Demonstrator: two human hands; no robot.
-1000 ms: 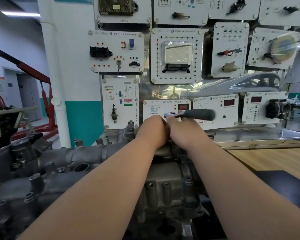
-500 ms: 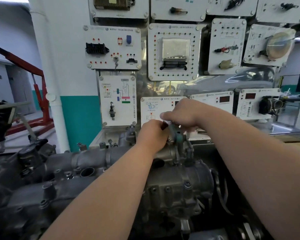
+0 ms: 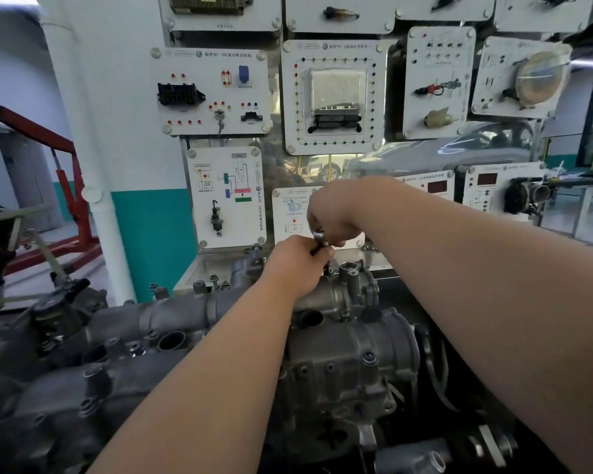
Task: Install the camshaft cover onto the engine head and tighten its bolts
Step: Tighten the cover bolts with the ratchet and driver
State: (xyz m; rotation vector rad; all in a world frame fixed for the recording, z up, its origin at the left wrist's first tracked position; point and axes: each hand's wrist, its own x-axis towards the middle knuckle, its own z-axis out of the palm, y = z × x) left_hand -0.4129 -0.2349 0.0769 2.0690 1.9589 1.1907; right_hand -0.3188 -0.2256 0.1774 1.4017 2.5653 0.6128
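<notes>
Both hands are working at the far right end of the camshaft cover, which is lying seated along the top of the engine, its long grey casting running from the left toward the hands. The right hand is curling its fingers round the ratchet head, the handle being hidden under the palm. The left hand is pinching the socket shaft just below that head, steadying it over a bolt that the fingers are hiding. The cover is reading as rigid cast metal, probably heavy for its bulk and not fragile, with bosses offering firm purchase at either end; its bare faces may be oily and therefore slippery. The tool, being slim, hard, smooth steel, is best taken as the hands are now taking it: one driving, one guiding the shaft. No tray, box or cup for loose bolts is showing. The round bores opening in the casting are looking dark, and their contents cannot be told.
</notes>
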